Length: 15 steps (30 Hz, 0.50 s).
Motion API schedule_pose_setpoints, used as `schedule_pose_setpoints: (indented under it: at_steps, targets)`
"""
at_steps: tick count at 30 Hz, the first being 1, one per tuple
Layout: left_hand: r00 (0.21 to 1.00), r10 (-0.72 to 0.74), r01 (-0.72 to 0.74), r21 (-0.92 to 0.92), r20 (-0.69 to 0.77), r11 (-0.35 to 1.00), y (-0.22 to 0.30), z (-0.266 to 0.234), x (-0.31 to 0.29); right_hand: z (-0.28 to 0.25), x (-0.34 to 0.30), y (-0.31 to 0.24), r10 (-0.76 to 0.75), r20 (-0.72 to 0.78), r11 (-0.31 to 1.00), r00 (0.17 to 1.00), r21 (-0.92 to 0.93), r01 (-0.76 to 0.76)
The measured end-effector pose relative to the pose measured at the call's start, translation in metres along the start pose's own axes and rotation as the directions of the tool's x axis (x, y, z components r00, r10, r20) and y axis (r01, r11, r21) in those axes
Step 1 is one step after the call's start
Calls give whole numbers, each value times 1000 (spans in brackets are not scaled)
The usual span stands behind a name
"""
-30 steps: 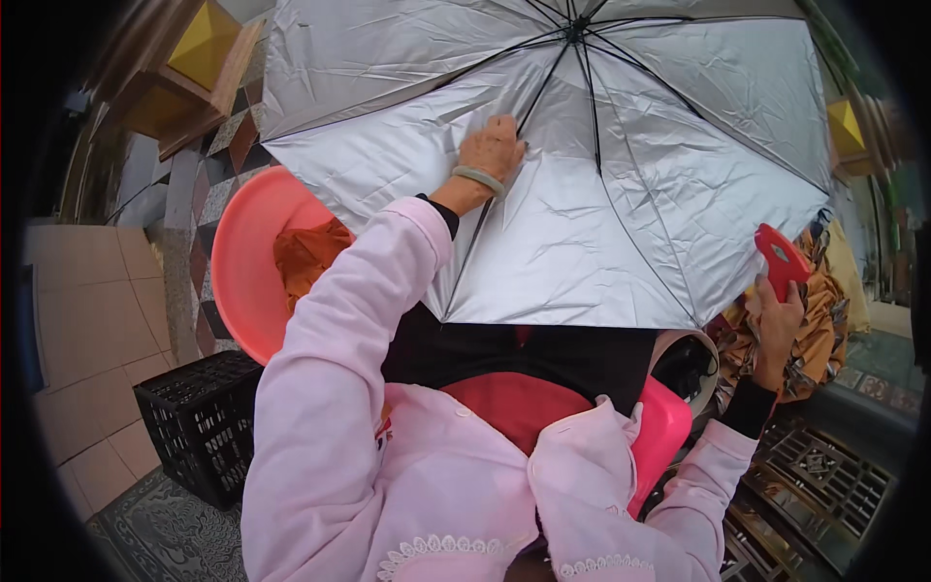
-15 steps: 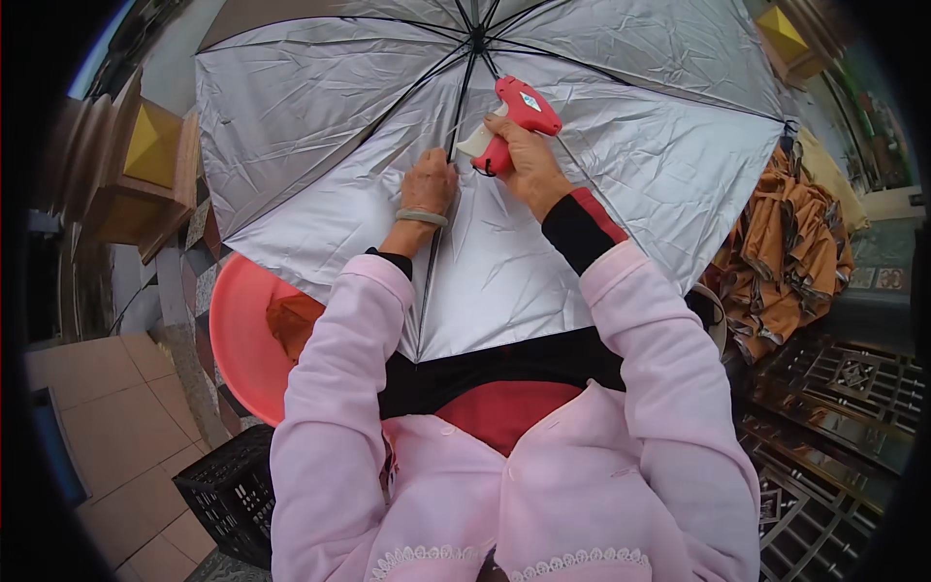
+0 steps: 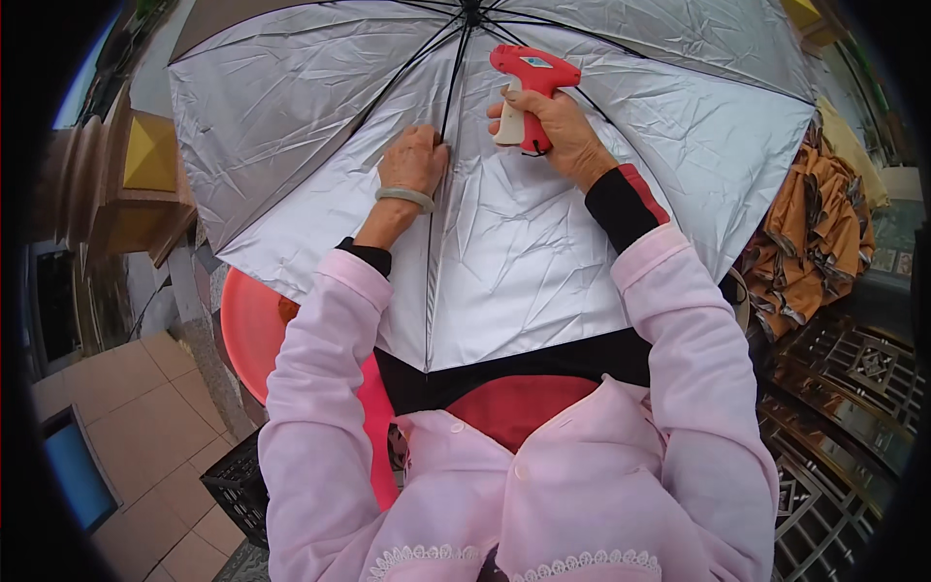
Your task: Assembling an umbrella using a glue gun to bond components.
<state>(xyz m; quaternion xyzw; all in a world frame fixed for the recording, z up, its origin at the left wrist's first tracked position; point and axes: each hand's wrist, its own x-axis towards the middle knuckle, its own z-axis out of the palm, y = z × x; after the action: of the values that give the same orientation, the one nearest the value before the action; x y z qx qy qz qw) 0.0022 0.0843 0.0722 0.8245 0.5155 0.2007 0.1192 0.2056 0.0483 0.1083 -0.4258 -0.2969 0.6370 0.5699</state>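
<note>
An opened umbrella [image 3: 524, 272], silver on the inside, spreads over my lap with its black hub [image 3: 472, 12] at the top of the view. My left hand [image 3: 414, 160], with a pale bangle at the wrist, is closed round a black umbrella rib [image 3: 452, 95]. The fingertips are partly hidden. My right hand [image 3: 562, 131] grips a red and white tagging gun [image 3: 538, 82] just right of that rib, a short gap from my left hand. The gun's nose lies over the silver cloth near the hub; whether it touches cannot be made out.
A pink-red basin [image 3: 250, 325] and a black plastic crate [image 3: 233, 490] stand at my left. On the right lies a heap of folded orange-brown umbrellas or cloth [image 3: 810, 233], near a dark metal grille [image 3: 853, 369]. A post with a yellow pyramid face [image 3: 150, 152] rises at the far left.
My right hand has drawn the tagging gun to the right and slightly up, away from the rib. My left hand, still on the rib, has shifted a little left and up.
</note>
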Motion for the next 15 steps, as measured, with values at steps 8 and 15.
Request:
schedule_pose_setpoints:
  at_steps: [8,15]
  targets:
    - [983,162,-155,84,-85,984,0,14,51,13,4,37,35,-55,990,998,138,-27]
    - [992,124,-124,-10,-31,992,-4,14,49,18,8,42,50,-160,998,986,49,-43]
